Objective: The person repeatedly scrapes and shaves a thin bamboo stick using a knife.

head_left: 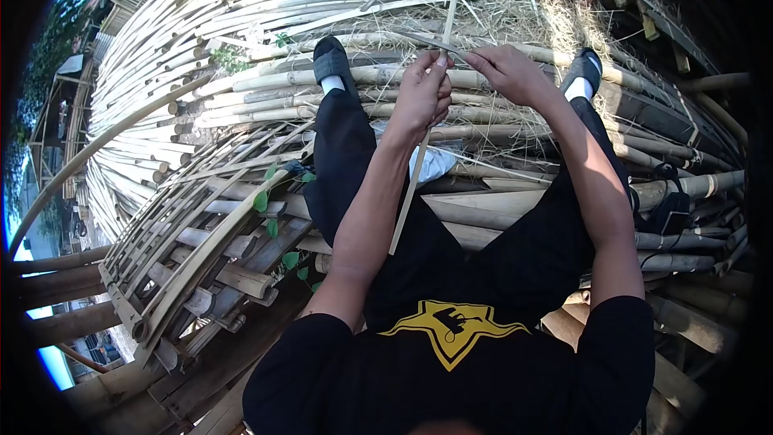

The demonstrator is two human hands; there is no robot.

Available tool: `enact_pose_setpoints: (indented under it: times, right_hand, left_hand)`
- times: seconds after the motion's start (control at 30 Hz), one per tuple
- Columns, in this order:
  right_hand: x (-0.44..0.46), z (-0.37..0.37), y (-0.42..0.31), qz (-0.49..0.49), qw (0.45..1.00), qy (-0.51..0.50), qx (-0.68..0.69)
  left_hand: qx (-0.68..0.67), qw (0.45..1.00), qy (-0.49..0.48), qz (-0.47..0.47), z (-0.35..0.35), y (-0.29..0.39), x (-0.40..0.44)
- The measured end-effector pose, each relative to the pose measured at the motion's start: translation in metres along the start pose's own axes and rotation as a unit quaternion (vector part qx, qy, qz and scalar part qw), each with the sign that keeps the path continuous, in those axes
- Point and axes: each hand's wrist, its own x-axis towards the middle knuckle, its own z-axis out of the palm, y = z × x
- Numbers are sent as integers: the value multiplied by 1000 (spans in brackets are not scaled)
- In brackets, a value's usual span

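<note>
Head view: left hand [420,97] grips the strip [415,177] (pale and thin), slanting over the poles [370,75]; right hand [511,74], also over the poles, grasps the knife [429,40], whose blade crosses the strip.

The single view looked from the wearer's head, forward and steeply down, past the black shirt [515,383] close beneath it to the left hand [420,95] and right hand [509,72] in the upper middle. The footwear [332,62] lay farther off. The lens took in a very wide field, its edges curving inside a dark, rounded border.
</note>
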Motion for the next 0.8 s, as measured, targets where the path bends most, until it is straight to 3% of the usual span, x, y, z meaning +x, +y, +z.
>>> enact_pose_setpoints:
  times: [0.3, 0.53, 0.6, 0.67, 0.73, 0.77, 0.8]
  right_hand:
    - [5, -4, 21, 4, 999, 12, -41]
    - [15, -11, 41, 68, 987, 3, -142]
    - [15, -17, 60, 207, 972, 55, -101]
    - [3, -57, 112, 277, 941, 74, -178]
    - [-1, -78, 128, 275, 924, 153, -218]
    - [0, -76, 141, 268, 926, 196, -181]
    - [3, -78, 126, 262, 940, 178, -128]
  left_hand:
    - [25, 999, 40, -9, 2, -5, -1]
    - [6, 998, 51, -20, 4, -5, 9]
    - [-32, 999, 28, -17, -2, -7, 3]
    - [-27, 999, 10, -18, -7, -6, -10]
    - [-18, 999, 17, -25, -12, 4, -13]
    - [-8, 1000, 14, -15, -18, 4, -9]
    - [4, 1000, 17, -8, -16, 5, -5]
